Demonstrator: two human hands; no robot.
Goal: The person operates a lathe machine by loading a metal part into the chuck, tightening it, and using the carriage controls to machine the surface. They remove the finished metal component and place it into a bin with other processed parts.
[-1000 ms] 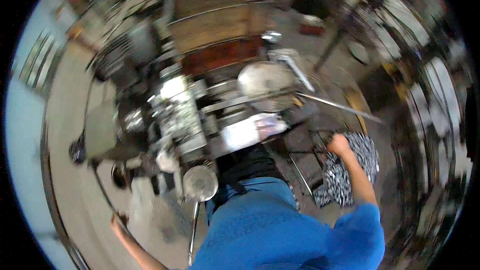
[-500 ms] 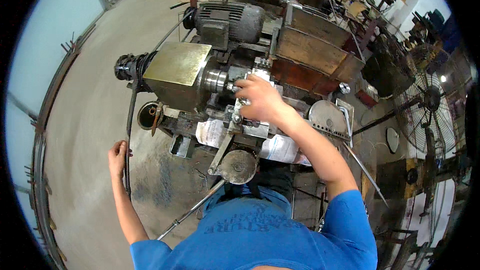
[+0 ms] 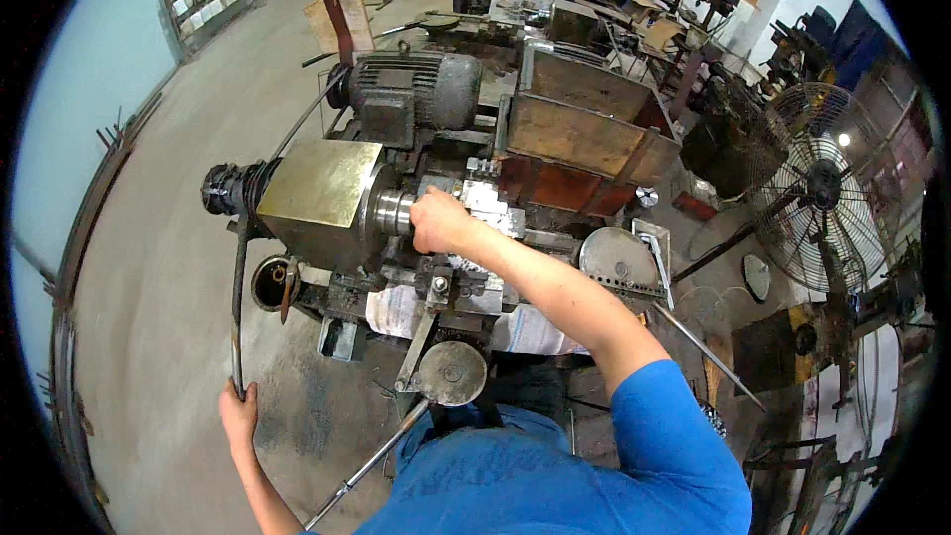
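Observation:
My left hand (image 3: 239, 412) is closed round the lower end of a long dark lever bar (image 3: 238, 307). That bar runs up to the black belt-driven end (image 3: 226, 188) of a lathe-like machine's headstock (image 3: 322, 188). At the shiny steel spindle nose (image 3: 394, 210), my right hand (image 3: 438, 221) is closed, fingertips against its front. Whatever the fingers hold is hidden behind the hand. Just below the right hand sits a metal tool post (image 3: 440, 284) on the slide. A round metal plate (image 3: 452, 373) on an arm stands nearest my body.
Behind the headstock is a large electric motor (image 3: 416, 89), with a rusty metal bin (image 3: 584, 129) to its right. A round disc (image 3: 619, 256) lies right of the slide. Farther right stands a caged fan (image 3: 822, 185). A metal pot (image 3: 272, 282) hangs at the machine's left front.
My right hand has moved left from over the slide to the spindle nose, its fingers drawing together. My left hand has gone down the bar to its lower end. The view has shifted too.

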